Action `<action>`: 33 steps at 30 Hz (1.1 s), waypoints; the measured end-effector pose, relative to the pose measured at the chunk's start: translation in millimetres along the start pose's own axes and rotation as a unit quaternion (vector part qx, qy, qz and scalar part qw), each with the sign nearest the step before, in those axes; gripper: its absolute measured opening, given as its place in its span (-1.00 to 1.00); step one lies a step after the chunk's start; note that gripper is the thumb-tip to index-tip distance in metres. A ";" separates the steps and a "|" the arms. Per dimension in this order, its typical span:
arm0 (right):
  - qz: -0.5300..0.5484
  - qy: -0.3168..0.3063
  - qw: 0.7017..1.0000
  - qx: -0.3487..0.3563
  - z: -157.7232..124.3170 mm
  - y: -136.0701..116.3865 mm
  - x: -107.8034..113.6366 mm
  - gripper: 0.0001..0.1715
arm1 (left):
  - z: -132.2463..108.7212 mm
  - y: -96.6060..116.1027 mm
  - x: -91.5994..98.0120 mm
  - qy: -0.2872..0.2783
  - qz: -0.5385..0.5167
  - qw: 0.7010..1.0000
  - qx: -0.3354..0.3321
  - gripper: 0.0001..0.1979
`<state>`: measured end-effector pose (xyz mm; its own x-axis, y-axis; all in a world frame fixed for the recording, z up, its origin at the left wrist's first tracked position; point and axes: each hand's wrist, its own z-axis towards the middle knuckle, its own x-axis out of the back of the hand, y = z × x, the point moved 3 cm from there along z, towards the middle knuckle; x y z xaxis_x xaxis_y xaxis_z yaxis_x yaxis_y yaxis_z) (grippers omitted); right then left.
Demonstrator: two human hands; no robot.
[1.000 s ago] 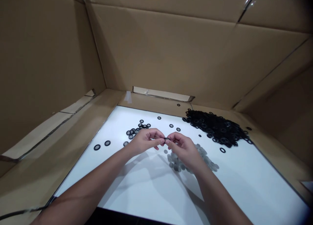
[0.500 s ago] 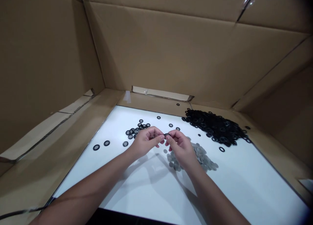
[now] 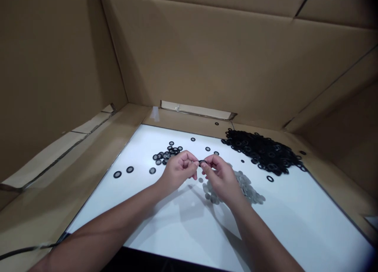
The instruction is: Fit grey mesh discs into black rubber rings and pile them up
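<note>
Between my two hands, above the middle of the white board, is a small black rubber ring (image 3: 202,162). My left hand (image 3: 180,166) pinches its left side with thumb and forefinger. From the right, my right hand (image 3: 220,173) grips the same ring, thumb against it. Whether a disc sits inside the ring I cannot tell. Under and beside my right hand lies a pile of small grey mesh-like discs (image 3: 251,191), partly hidden by it. Left of my left hand is a cluster of black rings with grey discs in them (image 3: 161,157).
A large heap of black rings (image 3: 262,150) lies at the back right of the white board (image 3: 171,228). Single rings are scattered, such as a loose ring (image 3: 269,178). Cardboard walls (image 3: 206,55) enclose the board. A black cable (image 3: 26,249) runs at lower left.
The view has shifted slightly, so the scene sits a little higher. Both hands keep hold of the ring, with only slight finger movement.
</note>
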<state>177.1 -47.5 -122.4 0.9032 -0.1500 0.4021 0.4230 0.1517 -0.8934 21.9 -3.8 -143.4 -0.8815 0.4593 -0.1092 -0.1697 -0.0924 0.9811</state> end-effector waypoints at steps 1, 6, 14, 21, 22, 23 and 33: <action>-0.002 -0.001 1.000 0.001 -0.2 0.0 0.2 -0.75 | 0.5 -1.0 1.7 -0.008 0.000 1.000 -0.001 -0.77; 0.003 -0.021 1.000 0.009 -0.6 -2.2 3.1 -0.77 | 7.3 -1.3 8.0 -0.083 -0.027 0.996 0.012 -0.72; 0.060 -0.028 0.998 -0.007 0.8 -0.2 3.8 -0.80 | 14.2 4.0 15.6 -0.149 -0.032 0.987 0.044 -0.75; 0.179 -0.010 0.983 -0.045 2.9 9.7 -7.2 -0.69 | 12.7 1.3 11.0 -0.085 -0.008 0.996 0.003 -0.77; 0.175 -0.012 0.983 -0.044 2.7 10.0 -7.1 -0.69 | 11.9 0.8 9.6 -0.083 0.000 0.997 -0.002 -0.77; 0.171 -0.014 0.984 -0.044 2.3 10.1 -6.7 -0.69 | 11.0 0.2 8.1 -0.081 0.005 0.997 -0.007 -0.77; 0.022 -0.013 1.000 0.001 -1.7 2.6 -4.5 -0.76 | 0.6 -4.9 -0.6 -0.004 0.030 0.998 -0.056 -0.83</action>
<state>174.1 -48.1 -126.8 0.9225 -0.1181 0.3674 0.3828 0.1590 -0.9100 23.5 -3.0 -148.1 -0.8877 0.4578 -0.0494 -0.1662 -0.2185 0.9616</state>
